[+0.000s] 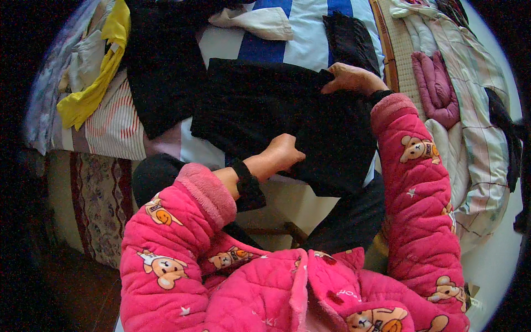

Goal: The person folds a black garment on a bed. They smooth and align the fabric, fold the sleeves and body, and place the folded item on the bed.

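Observation:
Spread before me is a black cloth garment, its near edge hanging past the front of the striped bedding. My left hand grips the garment's near edge with curled fingers. At the far right corner, my right hand pinches the fabric between thumb and fingers. Just beyond that hand lies a separate black fringed cloth. Another dark cloth lies to the left, against the garment. The garment's exact kind cannot be told from its folds.
Blue-and-white striped bedding lies underneath, with a cream cloth on it. A yellow garment hangs at the left. On the right are a wooden rail, a folded mauve padded item and a checked quilt.

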Action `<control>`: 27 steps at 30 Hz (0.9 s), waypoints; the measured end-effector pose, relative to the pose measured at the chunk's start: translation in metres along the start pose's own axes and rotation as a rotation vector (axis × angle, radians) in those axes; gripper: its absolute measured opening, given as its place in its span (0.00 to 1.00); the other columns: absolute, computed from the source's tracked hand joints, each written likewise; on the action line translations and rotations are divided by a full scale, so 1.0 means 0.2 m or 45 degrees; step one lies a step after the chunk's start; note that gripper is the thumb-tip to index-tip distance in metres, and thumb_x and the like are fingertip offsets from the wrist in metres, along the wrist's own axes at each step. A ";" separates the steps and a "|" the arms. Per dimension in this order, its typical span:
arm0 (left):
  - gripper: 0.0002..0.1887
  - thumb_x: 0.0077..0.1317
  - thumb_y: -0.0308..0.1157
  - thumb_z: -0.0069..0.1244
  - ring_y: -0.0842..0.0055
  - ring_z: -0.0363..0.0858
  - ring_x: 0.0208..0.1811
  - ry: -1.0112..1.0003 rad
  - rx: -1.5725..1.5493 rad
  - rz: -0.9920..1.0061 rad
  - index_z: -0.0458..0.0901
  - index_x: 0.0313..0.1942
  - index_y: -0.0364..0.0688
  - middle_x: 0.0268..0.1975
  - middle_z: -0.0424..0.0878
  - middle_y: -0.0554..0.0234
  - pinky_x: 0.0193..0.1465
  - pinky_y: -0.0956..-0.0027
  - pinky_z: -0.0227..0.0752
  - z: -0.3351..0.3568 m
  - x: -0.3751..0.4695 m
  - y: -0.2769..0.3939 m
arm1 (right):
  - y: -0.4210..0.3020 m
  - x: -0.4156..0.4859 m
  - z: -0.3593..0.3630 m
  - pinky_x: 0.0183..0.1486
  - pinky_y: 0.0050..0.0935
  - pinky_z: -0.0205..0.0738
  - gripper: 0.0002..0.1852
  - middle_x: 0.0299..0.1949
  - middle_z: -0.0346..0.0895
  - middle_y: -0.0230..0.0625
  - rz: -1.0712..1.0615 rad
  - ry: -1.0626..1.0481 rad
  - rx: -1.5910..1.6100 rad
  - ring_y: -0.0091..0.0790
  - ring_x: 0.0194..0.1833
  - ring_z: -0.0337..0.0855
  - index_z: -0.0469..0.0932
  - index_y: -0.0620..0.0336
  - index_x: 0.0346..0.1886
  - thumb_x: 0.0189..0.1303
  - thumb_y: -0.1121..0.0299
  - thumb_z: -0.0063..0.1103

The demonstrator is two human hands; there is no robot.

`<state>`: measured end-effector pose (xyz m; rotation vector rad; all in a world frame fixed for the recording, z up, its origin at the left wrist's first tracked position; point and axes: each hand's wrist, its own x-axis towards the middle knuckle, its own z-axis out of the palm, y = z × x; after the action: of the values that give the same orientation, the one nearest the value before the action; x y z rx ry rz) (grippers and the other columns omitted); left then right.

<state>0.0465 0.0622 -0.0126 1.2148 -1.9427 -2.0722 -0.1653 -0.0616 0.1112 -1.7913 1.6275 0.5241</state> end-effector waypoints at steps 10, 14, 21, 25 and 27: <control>0.18 0.62 0.40 0.56 0.48 0.82 0.42 0.396 0.713 0.353 0.78 0.41 0.33 0.39 0.82 0.40 0.44 0.51 0.76 -0.08 -0.18 0.13 | 0.14 -0.13 0.33 0.54 0.41 0.73 0.18 0.46 0.79 0.45 -0.296 1.163 -0.074 0.50 0.49 0.78 0.77 0.57 0.50 0.58 0.62 0.63; 0.19 0.60 0.34 0.56 0.51 0.76 0.53 0.667 0.908 1.031 0.74 0.49 0.36 0.53 0.76 0.43 0.54 0.55 0.72 -0.08 -0.18 0.14 | 0.06 -0.42 0.65 0.64 0.43 0.65 0.26 0.57 0.72 0.48 -0.208 1.255 -0.161 0.52 0.61 0.69 0.71 0.60 0.58 0.56 0.65 0.65; 0.33 0.61 0.42 0.54 0.54 0.49 0.75 0.621 1.444 1.109 0.67 0.64 0.33 0.73 0.55 0.46 0.74 0.46 0.44 0.03 -0.05 0.11 | -0.05 -0.54 0.99 0.71 0.54 0.48 0.37 0.72 0.53 0.52 0.081 1.158 -0.242 0.57 0.73 0.49 0.63 0.60 0.68 0.57 0.57 0.64; 0.37 0.62 0.47 0.53 0.53 0.45 0.77 0.468 1.406 1.053 0.64 0.66 0.33 0.73 0.54 0.46 0.75 0.47 0.40 0.08 -0.01 0.07 | -0.07 -0.45 1.05 0.73 0.58 0.39 0.38 0.75 0.47 0.48 0.224 1.080 -0.332 0.51 0.76 0.42 0.63 0.54 0.70 0.60 0.45 0.55; 0.38 0.62 0.47 0.53 0.51 0.44 0.76 0.434 1.357 0.979 0.62 0.68 0.37 0.74 0.53 0.46 0.76 0.47 0.40 0.08 -0.01 0.06 | -0.06 -0.44 1.07 0.74 0.57 0.37 0.38 0.76 0.46 0.47 0.181 1.165 -0.298 0.49 0.77 0.41 0.63 0.53 0.70 0.60 0.44 0.54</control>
<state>0.0335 0.0741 -0.0037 0.5733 -2.7233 -0.4009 -0.1393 0.1512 0.0221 -2.2750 2.3750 -0.1029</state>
